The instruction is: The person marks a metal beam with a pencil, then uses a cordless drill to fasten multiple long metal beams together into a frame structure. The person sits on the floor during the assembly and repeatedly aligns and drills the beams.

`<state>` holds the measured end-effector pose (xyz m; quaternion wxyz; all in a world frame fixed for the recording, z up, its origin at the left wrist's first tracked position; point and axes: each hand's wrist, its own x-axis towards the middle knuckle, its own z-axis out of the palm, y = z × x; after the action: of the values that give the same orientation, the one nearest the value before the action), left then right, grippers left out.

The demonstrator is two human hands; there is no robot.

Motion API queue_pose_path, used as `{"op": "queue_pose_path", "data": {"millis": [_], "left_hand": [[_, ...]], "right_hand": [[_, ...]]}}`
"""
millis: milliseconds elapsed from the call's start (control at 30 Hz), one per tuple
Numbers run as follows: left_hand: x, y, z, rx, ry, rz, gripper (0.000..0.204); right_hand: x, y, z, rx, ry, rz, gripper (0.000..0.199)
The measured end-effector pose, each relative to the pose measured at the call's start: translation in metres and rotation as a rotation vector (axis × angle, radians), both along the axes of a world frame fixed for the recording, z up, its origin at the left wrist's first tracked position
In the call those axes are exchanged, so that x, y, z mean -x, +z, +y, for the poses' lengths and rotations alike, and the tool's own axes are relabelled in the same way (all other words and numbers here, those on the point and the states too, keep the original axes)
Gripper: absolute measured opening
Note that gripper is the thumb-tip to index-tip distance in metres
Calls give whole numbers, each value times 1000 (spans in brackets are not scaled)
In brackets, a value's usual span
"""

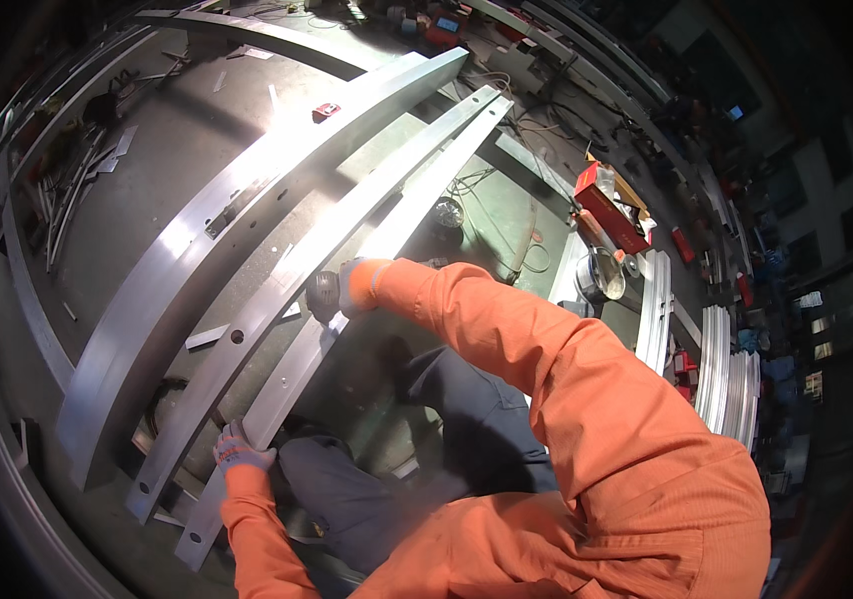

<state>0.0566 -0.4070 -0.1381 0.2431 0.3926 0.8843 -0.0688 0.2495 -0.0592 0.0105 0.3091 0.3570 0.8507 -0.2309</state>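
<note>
— Could you see what the right hand (354,288) held?
— Barely; a dark round tool (323,296), mostly hidden behind the glove.
— And the left hand (238,451)?
— Its fingers were tucked under the aluminium rail (366,262).
— The far bench clutter (426,22)?
— Too small and blurred to tell.
</note>
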Motion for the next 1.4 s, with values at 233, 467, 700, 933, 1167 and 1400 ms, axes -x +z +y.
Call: {"op": "queue_pose_path", "data": {"millis": [233,467,700,933,1167,1400], "left_hand": [[-1,7,-6,-65,-47,27,99],[3,-5,-8,-99,-75,61,98],[5,7,-9,-25,-27,-23,101],[4,8,-10,-164,-131,-2,90],[6,27,-6,-16,-80,11,101],[7,25,-3,-39,-40,-110,100]], "right_hand": [[5,13,-7,-51,22,1,34],[-6,9,-12,-104,-167,64,40],[-2,-3,4,-49,-68,62,39],[-32,-75,19,-38,-37,12,37],[0,-9,7,-60,-49,14,40],[-5,-20,-3,-134,-82,-40,41]]}}
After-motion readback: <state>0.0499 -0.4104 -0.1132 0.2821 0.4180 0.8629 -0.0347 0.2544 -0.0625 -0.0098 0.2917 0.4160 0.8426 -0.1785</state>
